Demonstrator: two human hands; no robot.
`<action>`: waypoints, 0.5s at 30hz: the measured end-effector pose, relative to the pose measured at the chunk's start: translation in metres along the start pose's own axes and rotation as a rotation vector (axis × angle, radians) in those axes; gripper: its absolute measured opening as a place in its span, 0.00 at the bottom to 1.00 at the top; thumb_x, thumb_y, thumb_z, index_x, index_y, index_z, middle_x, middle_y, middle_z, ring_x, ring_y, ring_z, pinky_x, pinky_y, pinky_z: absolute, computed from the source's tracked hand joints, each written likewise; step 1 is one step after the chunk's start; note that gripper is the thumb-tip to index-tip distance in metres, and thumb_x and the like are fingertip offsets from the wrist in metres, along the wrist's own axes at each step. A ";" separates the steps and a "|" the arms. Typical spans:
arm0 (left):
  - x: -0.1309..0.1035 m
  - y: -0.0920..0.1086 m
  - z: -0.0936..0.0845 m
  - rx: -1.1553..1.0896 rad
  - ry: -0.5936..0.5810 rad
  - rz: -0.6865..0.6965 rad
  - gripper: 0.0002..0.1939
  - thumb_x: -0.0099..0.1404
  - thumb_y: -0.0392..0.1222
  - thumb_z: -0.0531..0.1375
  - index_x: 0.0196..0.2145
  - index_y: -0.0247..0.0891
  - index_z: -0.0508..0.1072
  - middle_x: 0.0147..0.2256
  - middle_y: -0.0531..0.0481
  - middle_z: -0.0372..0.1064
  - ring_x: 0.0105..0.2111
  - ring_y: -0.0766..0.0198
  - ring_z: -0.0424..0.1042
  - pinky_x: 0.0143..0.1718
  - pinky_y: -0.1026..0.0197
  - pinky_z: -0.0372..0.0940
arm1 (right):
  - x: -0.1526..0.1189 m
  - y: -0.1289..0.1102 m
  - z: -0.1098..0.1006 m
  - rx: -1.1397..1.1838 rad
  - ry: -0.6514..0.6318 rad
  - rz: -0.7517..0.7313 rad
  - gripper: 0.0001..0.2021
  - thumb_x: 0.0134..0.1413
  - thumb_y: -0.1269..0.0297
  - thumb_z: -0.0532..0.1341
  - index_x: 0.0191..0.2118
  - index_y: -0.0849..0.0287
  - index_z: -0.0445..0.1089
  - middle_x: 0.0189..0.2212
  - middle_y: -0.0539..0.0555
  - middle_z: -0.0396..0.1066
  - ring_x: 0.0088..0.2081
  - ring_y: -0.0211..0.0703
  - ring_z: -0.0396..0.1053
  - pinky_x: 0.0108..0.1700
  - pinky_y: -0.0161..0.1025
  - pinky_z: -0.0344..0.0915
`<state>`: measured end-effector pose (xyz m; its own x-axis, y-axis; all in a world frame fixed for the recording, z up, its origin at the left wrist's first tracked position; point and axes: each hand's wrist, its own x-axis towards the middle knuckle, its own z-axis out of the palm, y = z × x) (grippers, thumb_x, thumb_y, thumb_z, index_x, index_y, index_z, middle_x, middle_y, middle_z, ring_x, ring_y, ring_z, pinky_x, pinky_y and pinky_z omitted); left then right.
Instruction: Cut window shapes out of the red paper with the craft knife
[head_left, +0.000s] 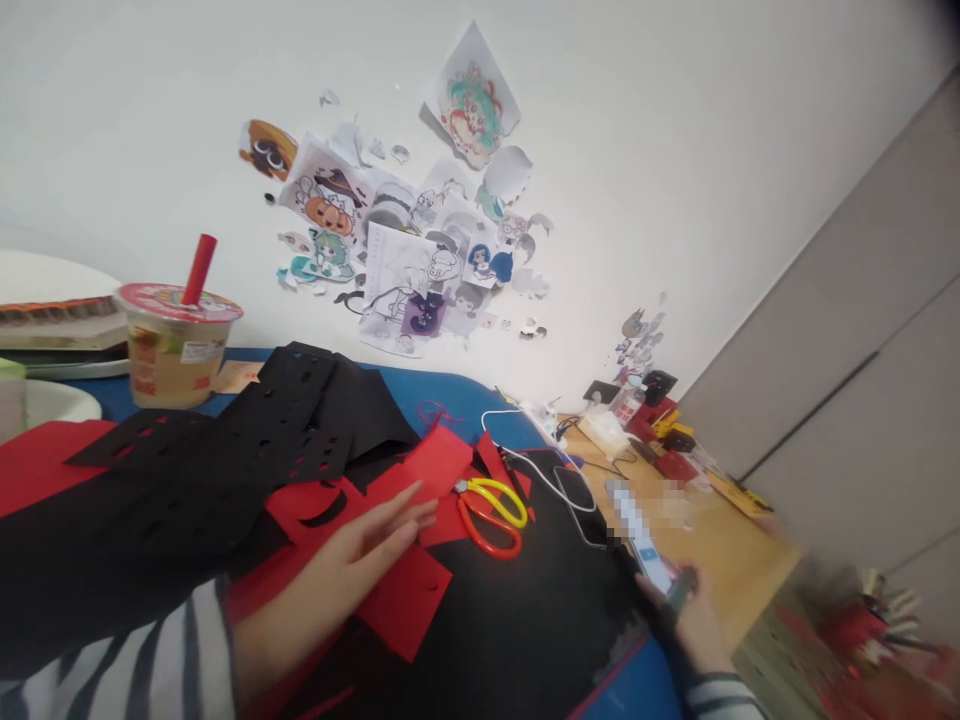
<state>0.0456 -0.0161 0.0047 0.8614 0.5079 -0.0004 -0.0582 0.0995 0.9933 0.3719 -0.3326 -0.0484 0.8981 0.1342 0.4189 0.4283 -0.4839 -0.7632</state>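
My left hand [367, 555] hovers over or rests on the red paper [409, 600], its fingers stretched out and nothing held in them. Just past its fingertips lie scissors [491, 515] with one yellow and one orange-red handle; their blades are mostly hidden. Over at the table's right edge, my right hand [694, 610] is closed around a phone [641, 540] with a lit screen, part of which is blurred out. A dark greenish object shows by that hand's fingers, too unclear to name. Black paper with cut-out holes [232, 440] is heaped left of the scissors.
A second phone [579, 505] lies on the black mat [517, 620] beside a white cable [536, 465]. A lidded drink cup [176, 340] with a red straw stands at the back left, near plates [64, 400]. Cut-out drawings [420, 240] cover the wall. A wooden table [712, 540] adjoins.
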 end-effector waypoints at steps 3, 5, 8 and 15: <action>-0.001 0.002 0.001 -0.006 0.014 -0.001 0.49 0.49 0.69 0.61 0.61 0.37 0.59 0.57 0.41 0.63 0.60 0.50 0.58 0.62 0.49 0.50 | 0.002 0.016 -0.001 -0.032 -0.013 0.020 0.31 0.26 0.46 0.68 0.37 0.53 0.54 0.33 0.55 0.74 0.34 0.58 0.74 0.39 0.52 0.70; -0.003 0.004 0.002 -0.017 0.015 -0.002 0.45 0.49 0.67 0.62 0.59 0.38 0.63 0.56 0.41 0.64 0.60 0.49 0.58 0.62 0.49 0.52 | 0.002 0.022 -0.001 -0.041 -0.047 0.003 0.31 0.26 0.47 0.68 0.37 0.53 0.54 0.35 0.56 0.74 0.37 0.59 0.75 0.41 0.52 0.70; -0.003 0.004 0.002 -0.035 0.029 -0.016 0.42 0.50 0.65 0.63 0.58 0.40 0.65 0.56 0.43 0.65 0.60 0.50 0.58 0.62 0.50 0.51 | -0.001 0.025 -0.001 -0.047 -0.089 -0.038 0.31 0.26 0.48 0.68 0.38 0.53 0.55 0.38 0.57 0.75 0.41 0.60 0.74 0.46 0.51 0.69; -0.003 0.002 0.001 -0.034 0.036 0.000 0.39 0.52 0.61 0.64 0.57 0.42 0.65 0.55 0.44 0.66 0.60 0.50 0.58 0.62 0.49 0.51 | 0.006 0.007 0.019 -0.077 -0.103 -0.137 0.28 0.29 0.51 0.68 0.37 0.53 0.58 0.36 0.56 0.77 0.34 0.56 0.76 0.39 0.49 0.71</action>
<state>0.0435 -0.0182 0.0072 0.8427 0.5383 -0.0053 -0.0758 0.1283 0.9888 0.3823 -0.3188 -0.0600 0.8393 0.2890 0.4605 0.5415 -0.5192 -0.6612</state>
